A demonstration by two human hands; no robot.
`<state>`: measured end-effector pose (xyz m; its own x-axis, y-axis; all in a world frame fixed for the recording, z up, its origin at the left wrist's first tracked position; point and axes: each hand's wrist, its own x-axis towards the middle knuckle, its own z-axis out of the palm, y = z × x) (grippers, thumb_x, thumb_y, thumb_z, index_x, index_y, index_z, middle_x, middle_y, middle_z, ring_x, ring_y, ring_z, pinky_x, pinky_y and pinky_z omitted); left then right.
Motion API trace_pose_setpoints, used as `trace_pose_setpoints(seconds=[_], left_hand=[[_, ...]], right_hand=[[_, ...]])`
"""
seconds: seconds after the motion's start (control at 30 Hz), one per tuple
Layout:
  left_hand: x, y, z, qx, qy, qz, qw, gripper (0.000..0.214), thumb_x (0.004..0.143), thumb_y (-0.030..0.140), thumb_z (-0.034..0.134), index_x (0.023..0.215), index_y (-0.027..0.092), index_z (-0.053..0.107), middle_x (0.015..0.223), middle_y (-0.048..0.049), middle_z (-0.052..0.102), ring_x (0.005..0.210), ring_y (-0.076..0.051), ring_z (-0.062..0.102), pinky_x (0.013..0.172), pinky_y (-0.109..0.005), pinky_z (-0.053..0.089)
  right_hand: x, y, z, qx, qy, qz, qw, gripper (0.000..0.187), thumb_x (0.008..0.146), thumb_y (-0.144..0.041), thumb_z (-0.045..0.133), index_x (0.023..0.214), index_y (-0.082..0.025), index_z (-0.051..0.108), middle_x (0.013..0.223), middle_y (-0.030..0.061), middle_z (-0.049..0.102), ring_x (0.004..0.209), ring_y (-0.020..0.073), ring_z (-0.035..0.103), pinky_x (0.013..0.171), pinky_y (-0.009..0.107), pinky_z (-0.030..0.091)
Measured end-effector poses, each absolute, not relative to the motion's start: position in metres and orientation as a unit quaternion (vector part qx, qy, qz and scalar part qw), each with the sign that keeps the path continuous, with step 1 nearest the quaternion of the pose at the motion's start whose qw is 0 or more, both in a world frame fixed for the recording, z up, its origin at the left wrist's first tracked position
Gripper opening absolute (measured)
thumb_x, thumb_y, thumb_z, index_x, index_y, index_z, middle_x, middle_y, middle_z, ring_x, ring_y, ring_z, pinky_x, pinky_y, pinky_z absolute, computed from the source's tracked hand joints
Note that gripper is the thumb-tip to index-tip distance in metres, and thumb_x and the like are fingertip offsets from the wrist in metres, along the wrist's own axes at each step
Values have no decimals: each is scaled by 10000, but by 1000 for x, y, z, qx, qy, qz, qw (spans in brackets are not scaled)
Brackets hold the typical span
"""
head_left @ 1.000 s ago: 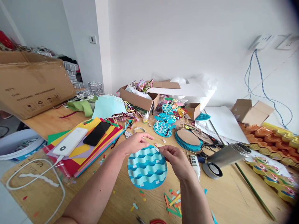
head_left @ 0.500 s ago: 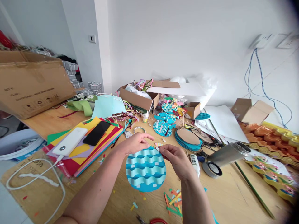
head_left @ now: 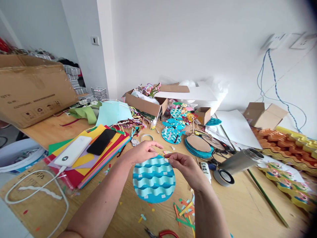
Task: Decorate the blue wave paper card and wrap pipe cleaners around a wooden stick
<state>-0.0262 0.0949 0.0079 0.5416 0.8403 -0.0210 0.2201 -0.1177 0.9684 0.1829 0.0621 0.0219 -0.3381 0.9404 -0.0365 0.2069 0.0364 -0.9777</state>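
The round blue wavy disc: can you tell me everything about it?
The round blue card-like disc carries pale blue wavy strips in rows, apparently paper, with small white squares among them. Its decorated face shows toward the camera, over the wooden table. The left hand is at its top edge, the right hand at its upper right; contact is unclear.

The small patterned piece (head_left: 166, 152) at the fingertips of the right hand (head_left: 182, 167) is partly covered. The upper edge of the blue disc (head_left: 154, 180) is partly hidden by the left hand (head_left: 145, 152). The red-handled tool (head_left: 168, 232) is cut off by the bottom edge, the large carton (head_left: 34, 89) and the white bucket (head_left: 34, 157) by the left. The wall sockets (head_left: 276, 41) are blurred; the print on the white bottle (head_left: 205, 169) is too small to be read.
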Motion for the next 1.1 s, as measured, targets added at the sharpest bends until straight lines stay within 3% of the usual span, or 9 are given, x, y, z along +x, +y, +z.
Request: trace_pose_setpoints(seconds=[0.27,0.67,1.1], left_hand=[[-25,96,8,689,385,293,539,377,804,250,534,1171,170,571,533,67,386,476,-83,305,448,-201,206],[-26,94,11,683,377,307,544,360,820,248,526,1164,150,566,536,76,338,468,-75,255,436,-212,156],[-24,95,10,678,384,306,548,368,810,253,535,1164,156,566,547,67,391,474,-76,280,445,-207,176]], right_hand=[[181,63,18,-482,-654,467,349,256,761,-411,612,643,-183,612,967,96,678,1030,265,564,801,312,409],[173,63,17,-529,-598,458,390,226,722,-401,635,675,-183,669,979,102,692,983,269,596,778,322,433],[168,61,16,-557,-586,417,415,204,705,-379,630,640,-187,657,1009,103,694,906,258,621,670,313,460]])
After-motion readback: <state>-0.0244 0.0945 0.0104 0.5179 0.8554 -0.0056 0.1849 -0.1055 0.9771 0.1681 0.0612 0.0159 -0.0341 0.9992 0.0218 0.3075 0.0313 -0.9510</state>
